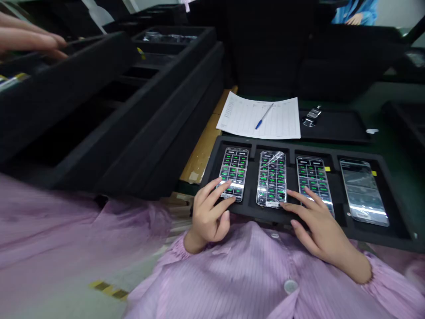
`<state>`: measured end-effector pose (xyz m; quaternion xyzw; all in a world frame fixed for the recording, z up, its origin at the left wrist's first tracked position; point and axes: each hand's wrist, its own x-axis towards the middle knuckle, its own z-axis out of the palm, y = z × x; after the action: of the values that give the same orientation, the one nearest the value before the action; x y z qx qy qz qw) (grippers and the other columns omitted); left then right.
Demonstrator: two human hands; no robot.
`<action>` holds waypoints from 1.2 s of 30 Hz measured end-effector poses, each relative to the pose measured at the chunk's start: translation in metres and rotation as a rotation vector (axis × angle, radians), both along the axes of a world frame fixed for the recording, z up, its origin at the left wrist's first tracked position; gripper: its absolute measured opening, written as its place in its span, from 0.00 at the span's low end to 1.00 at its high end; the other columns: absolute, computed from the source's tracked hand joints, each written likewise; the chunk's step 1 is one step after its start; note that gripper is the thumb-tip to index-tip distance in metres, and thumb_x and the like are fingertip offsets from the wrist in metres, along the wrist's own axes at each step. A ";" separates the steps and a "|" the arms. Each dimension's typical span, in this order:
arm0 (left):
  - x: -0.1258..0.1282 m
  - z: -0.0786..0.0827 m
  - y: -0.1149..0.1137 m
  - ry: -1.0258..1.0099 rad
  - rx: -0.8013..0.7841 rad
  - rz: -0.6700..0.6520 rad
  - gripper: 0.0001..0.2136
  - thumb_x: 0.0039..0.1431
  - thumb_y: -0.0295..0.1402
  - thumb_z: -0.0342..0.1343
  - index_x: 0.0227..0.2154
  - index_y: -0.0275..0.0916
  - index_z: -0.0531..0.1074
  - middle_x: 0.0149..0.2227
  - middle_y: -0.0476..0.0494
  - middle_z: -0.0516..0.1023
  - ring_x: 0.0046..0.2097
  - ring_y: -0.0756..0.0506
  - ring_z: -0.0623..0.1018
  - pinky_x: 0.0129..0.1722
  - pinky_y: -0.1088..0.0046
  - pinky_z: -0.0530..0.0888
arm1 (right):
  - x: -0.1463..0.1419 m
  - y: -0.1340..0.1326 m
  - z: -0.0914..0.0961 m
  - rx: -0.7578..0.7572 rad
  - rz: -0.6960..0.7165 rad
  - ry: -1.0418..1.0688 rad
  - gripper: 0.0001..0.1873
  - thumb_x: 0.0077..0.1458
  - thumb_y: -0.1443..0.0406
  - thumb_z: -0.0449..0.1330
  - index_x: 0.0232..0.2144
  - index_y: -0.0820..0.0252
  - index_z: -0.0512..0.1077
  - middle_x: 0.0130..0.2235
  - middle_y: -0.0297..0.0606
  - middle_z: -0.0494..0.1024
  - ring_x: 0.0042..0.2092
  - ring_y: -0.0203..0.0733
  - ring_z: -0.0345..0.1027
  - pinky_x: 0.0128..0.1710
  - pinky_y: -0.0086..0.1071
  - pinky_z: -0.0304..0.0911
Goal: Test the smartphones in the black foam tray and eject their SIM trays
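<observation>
Several smartphones lie screen up in the slots of a black foam tray [252,168] in front of me. My left hand [212,215] has its fingers spread over the lower part of the leftmost phone [234,166]. My right hand [315,221] is open, its fingertips by the lower right corner of the second phone [272,177] and over the third phone [312,170]. These three screens show grids of green-lettered buttons, and a wrinkled clear film covers the second. The rightmost phone [363,190] has a greyish screen, with neither hand on it.
Behind the tray lie a printed sheet [239,115] with a blue pen [264,116] and a black tray [345,126] beside a small strapped item [312,116]. Stacked black foam trays [186,84] rise at left. Another person's hand [29,37] reaches over them; a blue-sleeved person [368,13] is far back.
</observation>
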<state>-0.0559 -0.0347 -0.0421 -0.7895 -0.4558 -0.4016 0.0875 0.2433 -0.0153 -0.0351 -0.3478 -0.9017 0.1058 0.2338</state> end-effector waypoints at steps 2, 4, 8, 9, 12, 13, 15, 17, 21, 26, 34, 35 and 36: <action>0.001 -0.002 0.001 0.033 -0.002 -0.023 0.15 0.58 0.31 0.47 0.40 0.38 0.79 0.54 0.35 0.79 0.60 0.35 0.72 0.52 0.54 0.73 | 0.003 0.000 0.000 0.016 -0.005 0.041 0.17 0.64 0.66 0.52 0.53 0.62 0.69 0.55 0.46 0.77 0.64 0.52 0.63 0.67 0.55 0.49; 0.001 -0.002 0.003 0.085 -0.034 -0.030 0.15 0.59 0.31 0.47 0.40 0.38 0.79 0.55 0.34 0.77 0.62 0.35 0.71 0.52 0.54 0.73 | 0.010 -0.002 0.001 0.052 -0.024 0.123 0.17 0.63 0.66 0.53 0.53 0.62 0.69 0.54 0.45 0.77 0.63 0.51 0.63 0.67 0.53 0.50; -0.002 0.000 0.003 0.126 -0.096 -0.048 0.15 0.59 0.31 0.48 0.40 0.37 0.79 0.59 0.33 0.74 0.65 0.33 0.67 0.54 0.52 0.71 | 0.034 -0.010 0.000 0.122 -0.223 0.319 0.16 0.62 0.69 0.54 0.50 0.59 0.73 0.49 0.42 0.80 0.59 0.53 0.69 0.64 0.55 0.56; -0.004 0.001 0.003 0.112 -0.098 -0.060 0.15 0.59 0.30 0.48 0.42 0.37 0.79 0.60 0.33 0.73 0.65 0.33 0.67 0.55 0.51 0.70 | 0.041 -0.013 -0.001 0.153 -0.301 0.369 0.15 0.61 0.70 0.54 0.48 0.58 0.75 0.46 0.41 0.81 0.57 0.54 0.70 0.62 0.56 0.59; -0.011 0.004 0.006 0.063 -0.074 -0.068 0.18 0.60 0.30 0.47 0.48 0.39 0.77 0.65 0.38 0.68 0.67 0.32 0.64 0.59 0.48 0.67 | 0.062 -0.020 -0.005 0.240 -0.471 0.417 0.13 0.62 0.70 0.54 0.40 0.56 0.77 0.38 0.38 0.82 0.51 0.54 0.74 0.57 0.56 0.63; -0.013 0.005 0.008 0.050 -0.060 -0.063 0.19 0.60 0.29 0.47 0.49 0.40 0.77 0.66 0.41 0.67 0.67 0.32 0.63 0.60 0.47 0.66 | 0.067 -0.021 -0.006 0.247 -0.493 0.389 0.12 0.62 0.70 0.54 0.39 0.56 0.78 0.38 0.38 0.82 0.50 0.53 0.75 0.57 0.55 0.64; -0.015 0.006 0.013 0.020 -0.030 -0.052 0.19 0.61 0.30 0.47 0.51 0.44 0.76 0.67 0.46 0.66 0.67 0.32 0.64 0.62 0.47 0.65 | 0.074 -0.023 -0.007 0.225 -0.483 0.312 0.12 0.62 0.70 0.54 0.39 0.57 0.78 0.41 0.40 0.81 0.50 0.52 0.75 0.55 0.53 0.65; -0.016 0.006 0.019 -0.014 -0.017 -0.043 0.18 0.63 0.32 0.47 0.52 0.46 0.77 0.66 0.49 0.67 0.67 0.33 0.64 0.64 0.47 0.65 | 0.076 -0.023 -0.007 0.215 -0.434 0.256 0.12 0.63 0.69 0.53 0.41 0.58 0.78 0.45 0.42 0.81 0.51 0.51 0.74 0.55 0.50 0.66; -0.012 0.006 0.029 -0.062 0.034 -0.010 0.18 0.66 0.34 0.44 0.52 0.46 0.77 0.65 0.52 0.68 0.67 0.34 0.64 0.63 0.45 0.65 | 0.072 -0.021 -0.008 0.222 -0.351 0.207 0.13 0.63 0.70 0.53 0.43 0.60 0.76 0.44 0.42 0.82 0.54 0.50 0.73 0.58 0.48 0.64; -0.004 0.009 0.036 -0.117 -0.052 0.085 0.19 0.68 0.33 0.42 0.51 0.45 0.77 0.65 0.51 0.69 0.68 0.36 0.63 0.67 0.43 0.61 | 0.070 -0.020 -0.010 0.184 -0.321 0.162 0.12 0.63 0.68 0.54 0.43 0.60 0.76 0.45 0.41 0.82 0.55 0.50 0.73 0.60 0.48 0.62; 0.001 0.010 0.038 -0.212 -0.159 0.161 0.17 0.69 0.34 0.43 0.50 0.46 0.76 0.62 0.48 0.72 0.68 0.38 0.64 0.68 0.48 0.59 | 0.072 -0.017 -0.003 0.243 -0.531 0.384 0.14 0.63 0.68 0.54 0.46 0.57 0.77 0.47 0.41 0.81 0.55 0.53 0.72 0.57 0.54 0.64; 0.002 0.010 0.038 -0.207 -0.166 0.169 0.17 0.69 0.33 0.43 0.50 0.44 0.76 0.61 0.46 0.73 0.68 0.38 0.64 0.68 0.48 0.59 | 0.071 -0.014 -0.004 0.244 -0.580 0.406 0.14 0.63 0.68 0.54 0.46 0.56 0.77 0.47 0.41 0.81 0.55 0.54 0.72 0.57 0.54 0.65; 0.002 0.010 0.038 -0.198 -0.175 0.176 0.17 0.68 0.33 0.44 0.50 0.43 0.76 0.61 0.43 0.73 0.68 0.37 0.64 0.68 0.48 0.60 | 0.069 -0.012 -0.004 0.240 -0.622 0.417 0.14 0.63 0.67 0.54 0.47 0.56 0.77 0.48 0.42 0.80 0.56 0.54 0.71 0.57 0.54 0.65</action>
<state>-0.0539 0.0036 -0.0318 -0.7076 -0.5629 -0.4271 0.0079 0.3127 -0.0272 -0.0391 -0.5457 -0.6923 -0.0081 0.4721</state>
